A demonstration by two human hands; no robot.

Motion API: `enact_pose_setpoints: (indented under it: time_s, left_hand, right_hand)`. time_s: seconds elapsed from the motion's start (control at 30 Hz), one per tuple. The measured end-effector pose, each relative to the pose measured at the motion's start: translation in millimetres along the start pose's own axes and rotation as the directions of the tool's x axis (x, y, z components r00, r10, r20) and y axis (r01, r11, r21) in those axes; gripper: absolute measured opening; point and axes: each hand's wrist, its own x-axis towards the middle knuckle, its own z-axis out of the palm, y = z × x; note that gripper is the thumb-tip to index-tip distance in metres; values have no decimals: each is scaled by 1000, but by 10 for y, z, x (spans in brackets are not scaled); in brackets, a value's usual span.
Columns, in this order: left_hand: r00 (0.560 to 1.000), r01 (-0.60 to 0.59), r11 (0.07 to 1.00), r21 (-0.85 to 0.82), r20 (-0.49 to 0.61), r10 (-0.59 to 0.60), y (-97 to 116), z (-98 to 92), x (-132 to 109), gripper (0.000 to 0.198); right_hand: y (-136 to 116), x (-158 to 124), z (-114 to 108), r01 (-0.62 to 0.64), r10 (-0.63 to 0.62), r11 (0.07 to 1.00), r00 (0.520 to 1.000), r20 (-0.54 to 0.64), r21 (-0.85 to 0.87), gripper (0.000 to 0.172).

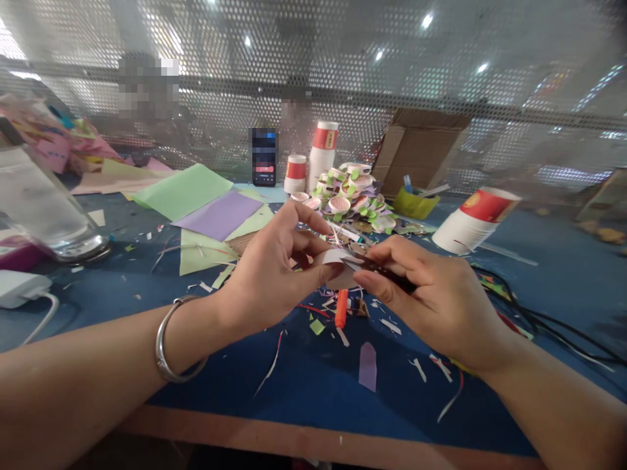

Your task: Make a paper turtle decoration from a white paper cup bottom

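My left hand (pixel 274 267) pinches a small pale piece of paper (pixel 337 264) above the middle of the blue table (pixel 313 385). A metal bangle (pixel 169 339) sits on that wrist. My right hand (pixel 431 294) is closed round a pair of dark scissors (pixel 386 271) whose blades meet the paper's right edge. An orange-handled tool (pixel 341 308) lies on the table just under both hands. A purple paper cutout (pixel 368 365) lies nearer the front edge.
Green and purple paper sheets (pixel 215 209) lie at the left. A pile of decorated paper cup pieces (pixel 353 196), upright cups (pixel 321 153), a tipped cup (pixel 470 219), a phone (pixel 264 156), cardboard (pixel 421 150), a glass jar (pixel 39 202) and black cables (pixel 548 320) surround the scrap-strewn table.
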Motion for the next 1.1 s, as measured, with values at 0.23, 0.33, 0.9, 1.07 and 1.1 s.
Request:
enact_pose_setpoints:
  time_s: [0.23,0.33,0.9,1.07,1.1]
  left_hand:
    - [998,8,999,-40,69,-5,6,-24,-4,38]
    - [992,53,993,-110,122,-40,0,-43,6,37]
    - [973,131,976,-175,212,-93,-40,-71,15,33]
    - [978,102,988,-115,192,-78,-26,-78,12,33]
    - [979,97,990,-105,189,-76,-24,-79,12,33]
  right_hand:
    - [-23,-15,-24,38,-37,998,999,27,-41,24]
    - [-33,-11,-36,54,-51,997,998,43,-55,24]
    - [-51,8,-22,116,-110,990,991,78,-76,27]
    - [-50,5,-29,92,-84,992,991,100,-82,28]
    - [-49,3,-29,88,-80,992,992,103,-84,28]
